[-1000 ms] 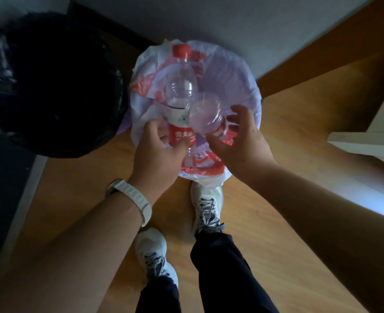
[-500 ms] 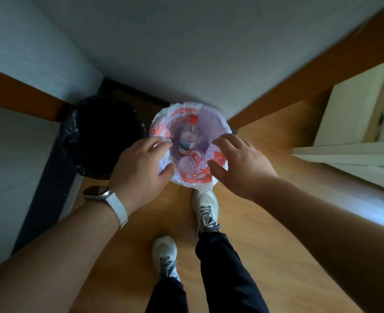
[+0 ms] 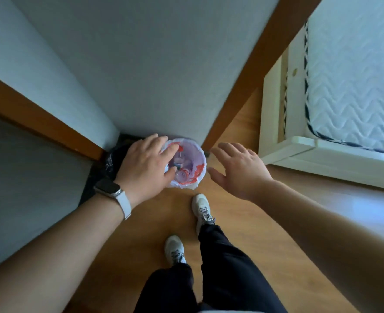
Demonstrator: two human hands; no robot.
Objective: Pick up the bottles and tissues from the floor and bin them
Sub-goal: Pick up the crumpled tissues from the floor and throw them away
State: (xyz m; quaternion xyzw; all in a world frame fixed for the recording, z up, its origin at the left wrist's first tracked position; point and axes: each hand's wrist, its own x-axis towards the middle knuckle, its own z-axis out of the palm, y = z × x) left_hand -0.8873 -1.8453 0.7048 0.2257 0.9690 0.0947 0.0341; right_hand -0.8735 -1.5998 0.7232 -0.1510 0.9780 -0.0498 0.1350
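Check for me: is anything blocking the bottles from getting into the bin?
Nothing visible. Both bottles already lie inside the lined bin. The left hand and right hand are open and empty above it.

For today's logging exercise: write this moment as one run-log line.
left hand: open, empty | right hand: open, empty | bottles: in bin | tissues: none seen
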